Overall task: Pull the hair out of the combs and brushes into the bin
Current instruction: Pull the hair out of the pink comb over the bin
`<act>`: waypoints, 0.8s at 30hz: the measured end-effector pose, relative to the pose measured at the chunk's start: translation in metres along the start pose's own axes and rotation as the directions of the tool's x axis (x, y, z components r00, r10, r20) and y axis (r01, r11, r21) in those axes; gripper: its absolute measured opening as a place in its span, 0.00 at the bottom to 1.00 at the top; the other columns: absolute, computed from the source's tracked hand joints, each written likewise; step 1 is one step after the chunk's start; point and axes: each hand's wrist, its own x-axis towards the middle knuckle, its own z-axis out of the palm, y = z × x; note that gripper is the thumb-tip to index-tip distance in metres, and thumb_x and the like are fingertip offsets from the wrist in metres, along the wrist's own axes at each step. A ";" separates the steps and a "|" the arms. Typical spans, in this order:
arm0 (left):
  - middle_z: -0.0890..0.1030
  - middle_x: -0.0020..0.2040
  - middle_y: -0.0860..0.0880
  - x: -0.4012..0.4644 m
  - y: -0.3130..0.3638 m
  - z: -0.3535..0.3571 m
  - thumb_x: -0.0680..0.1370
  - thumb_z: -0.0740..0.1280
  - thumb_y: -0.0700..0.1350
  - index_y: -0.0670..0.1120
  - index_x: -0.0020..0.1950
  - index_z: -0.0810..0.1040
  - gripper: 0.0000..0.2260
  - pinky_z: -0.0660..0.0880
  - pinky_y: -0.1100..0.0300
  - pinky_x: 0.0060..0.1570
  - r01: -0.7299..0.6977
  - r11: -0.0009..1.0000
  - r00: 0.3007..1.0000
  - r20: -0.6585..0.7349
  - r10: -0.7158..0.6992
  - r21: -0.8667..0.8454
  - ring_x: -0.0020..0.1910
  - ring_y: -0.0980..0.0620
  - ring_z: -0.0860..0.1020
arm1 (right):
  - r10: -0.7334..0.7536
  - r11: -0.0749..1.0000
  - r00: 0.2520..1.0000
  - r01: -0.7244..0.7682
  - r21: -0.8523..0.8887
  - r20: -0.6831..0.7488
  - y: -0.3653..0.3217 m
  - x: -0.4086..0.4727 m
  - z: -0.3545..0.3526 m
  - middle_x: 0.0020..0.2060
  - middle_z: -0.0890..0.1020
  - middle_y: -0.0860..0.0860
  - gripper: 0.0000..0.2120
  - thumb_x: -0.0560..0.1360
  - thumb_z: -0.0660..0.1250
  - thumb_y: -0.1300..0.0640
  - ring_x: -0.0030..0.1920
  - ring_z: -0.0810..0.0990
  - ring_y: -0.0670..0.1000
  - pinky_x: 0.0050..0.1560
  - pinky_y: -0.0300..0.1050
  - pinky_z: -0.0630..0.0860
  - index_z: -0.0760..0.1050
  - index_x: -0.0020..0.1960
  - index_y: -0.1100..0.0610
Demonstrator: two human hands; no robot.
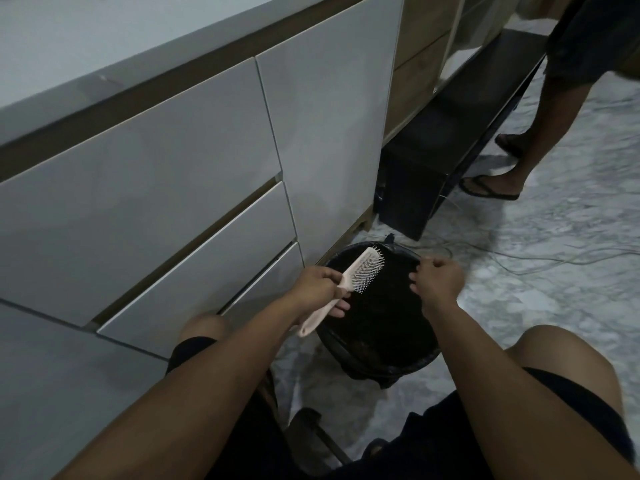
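Brush held over the bin
Left hand (pixel 317 280) clasps pink paddle brush (pixel 360 277) above black bin (pixel 426 358); right hand (pixel 437 277) pinched shut (hair unseen); bristles look nearly clean.

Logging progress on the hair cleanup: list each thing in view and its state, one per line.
Brush: held by its handle over the bin, bristles facing right.
Bin: open, dark liner inside.
Left hand: closed on the brush handle.
Right hand: fingers curled over the bin; any hair in them too fine to see.
Drawers: shut.
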 end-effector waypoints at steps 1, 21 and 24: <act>0.81 0.46 0.38 0.000 0.000 0.000 0.77 0.64 0.29 0.35 0.65 0.72 0.16 0.81 0.57 0.31 -0.004 1.000 1.000 -0.008 0.004 0.023 0.34 0.47 0.82 | -0.006 1.000 0.999 0.007 0.008 -0.031 0.000 0.001 0.000 0.30 0.78 0.52 0.12 0.79 0.59 0.58 0.34 0.81 0.51 0.45 0.56 0.82 0.73 0.37 0.56; 0.82 0.46 0.41 -0.010 0.003 0.004 0.80 0.58 0.31 0.33 0.61 0.74 0.11 0.79 0.60 0.27 -0.007 1.000 0.985 0.170 0.009 -0.009 0.34 0.50 0.83 | 0.003 0.999 0.885 0.014 -0.032 0.466 0.002 -0.014 0.005 0.56 0.77 0.51 0.18 0.72 0.73 0.59 0.56 0.78 0.52 0.56 0.53 0.77 0.76 0.60 0.51; 0.83 0.48 0.41 -0.009 0.001 0.002 0.80 0.59 0.32 0.34 0.64 0.73 0.13 0.78 0.60 0.27 0.002 1.000 0.983 0.182 -0.001 -0.010 0.34 0.50 0.84 | -0.051 0.999 0.900 0.047 0.020 0.433 0.004 -0.015 0.004 0.50 0.83 0.55 0.09 0.72 0.73 0.58 0.51 0.82 0.52 0.49 0.50 0.81 0.79 0.52 0.55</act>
